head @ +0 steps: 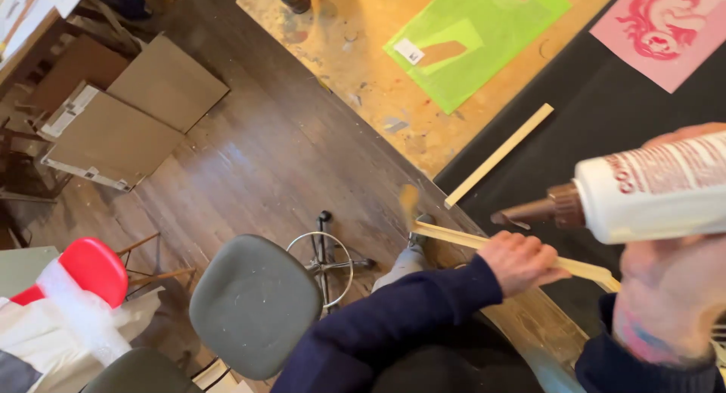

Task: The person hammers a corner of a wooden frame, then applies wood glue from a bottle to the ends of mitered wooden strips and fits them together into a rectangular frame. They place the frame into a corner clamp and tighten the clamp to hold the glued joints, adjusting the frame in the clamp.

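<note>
My left hand [520,261] grips a thin pale wooden strip [454,236] at the near edge of the table. The strip runs left to right and sticks out past my fingers on both sides. My right hand [671,287], close to the camera at the right, holds a white glue bottle [656,187] on its side. Its brown nozzle [533,211] points left, just above the strip. A second pale wooden strip [499,155] lies diagonally on the black mat [605,113].
A green sheet [469,37] lies on the bare wooden tabletop [355,52]. A pink printed sheet [665,26] rests on the mat at top right. On the wood floor stand a grey stool [253,306], flat cardboard pieces [136,113] and a red seat [94,268].
</note>
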